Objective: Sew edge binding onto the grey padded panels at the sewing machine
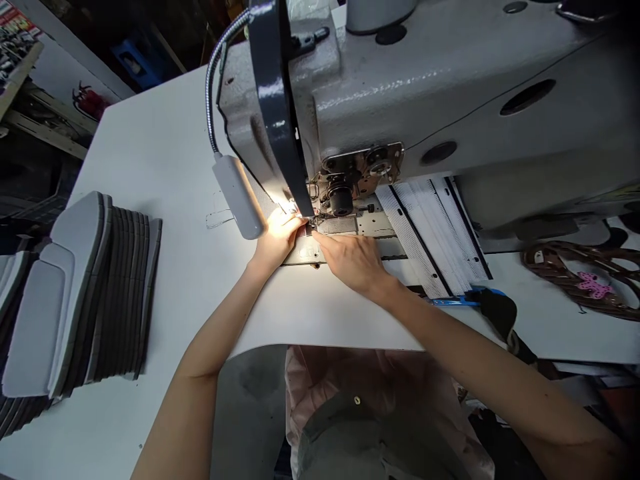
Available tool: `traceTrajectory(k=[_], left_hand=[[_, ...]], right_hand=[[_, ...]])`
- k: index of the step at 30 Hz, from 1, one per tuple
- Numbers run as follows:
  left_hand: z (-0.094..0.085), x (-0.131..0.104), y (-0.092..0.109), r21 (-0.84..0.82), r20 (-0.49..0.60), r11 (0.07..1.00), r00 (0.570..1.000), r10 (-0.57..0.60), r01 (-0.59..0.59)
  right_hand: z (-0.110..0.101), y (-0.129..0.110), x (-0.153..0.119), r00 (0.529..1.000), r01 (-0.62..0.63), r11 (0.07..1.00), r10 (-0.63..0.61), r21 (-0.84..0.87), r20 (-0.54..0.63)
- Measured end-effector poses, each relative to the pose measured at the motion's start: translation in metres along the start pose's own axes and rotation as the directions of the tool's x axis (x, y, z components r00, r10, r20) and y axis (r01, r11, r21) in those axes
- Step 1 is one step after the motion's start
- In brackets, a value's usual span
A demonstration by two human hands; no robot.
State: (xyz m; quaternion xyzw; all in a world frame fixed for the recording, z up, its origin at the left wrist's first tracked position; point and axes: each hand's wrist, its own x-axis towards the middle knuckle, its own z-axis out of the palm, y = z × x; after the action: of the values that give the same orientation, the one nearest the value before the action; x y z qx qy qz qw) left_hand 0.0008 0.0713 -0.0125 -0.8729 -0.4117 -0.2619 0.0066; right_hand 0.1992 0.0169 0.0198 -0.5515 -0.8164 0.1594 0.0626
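A large grey industrial sewing machine [450,127] stands over the white table, with its presser foot area lit by a small lamp [239,197]. My left hand [278,235] is at the left of the needle, thumb and fingers pinched together under the lamp. Just right of the needle, my right hand [353,261] lies on the metal bed plate [305,253], its index finger stretched toward the foot. A small dark piece shows between my fingertips at the foot; its kind is too small and hidden to make out.
On the left stand stacked grey padded pieces [80,287] with dark edges. White mesh strips [435,233] with black bands lie right of the needle, near a blue-handled tool [455,301]. Farther right is a brown sandal-like item [575,277] with a pink decoration.
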Motion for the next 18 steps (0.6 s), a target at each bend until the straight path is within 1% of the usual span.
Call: traceTrajectory(k=[4,9,13,15,18], left_hand=[[0.0,0.0,-0.001,-0.007,0.024,1.0,0.999,-0.022,0.022],[-0.004,-0.001,0.001,-0.008,0.021,1.0,0.999,0.024,-0.024],[-0.008,-0.007,0.003,0.008,0.039,1.0,0.999,0.027,-0.027],[-0.01,-0.008,-0.003,0.05,0.037,0.999,0.999,0.002,-0.003],[-0.014,-0.003,-0.022,0.141,0.036,0.989,0.998,-0.059,0.054]], right_hand=[[-0.001,0.001,-0.001,1.0,0.028,1.0,-0.028,-0.002,-0.01],[-0.001,0.001,-0.001,0.999,0.031,1.0,-0.031,-0.001,-0.01],[-0.001,0.003,-0.005,0.998,0.057,0.998,-0.057,0.006,-0.033],[0.0,0.003,-0.008,0.995,0.085,0.996,-0.084,0.01,-0.046],[0.0,0.003,-0.013,0.992,0.111,0.994,-0.111,0.0,-0.061]])
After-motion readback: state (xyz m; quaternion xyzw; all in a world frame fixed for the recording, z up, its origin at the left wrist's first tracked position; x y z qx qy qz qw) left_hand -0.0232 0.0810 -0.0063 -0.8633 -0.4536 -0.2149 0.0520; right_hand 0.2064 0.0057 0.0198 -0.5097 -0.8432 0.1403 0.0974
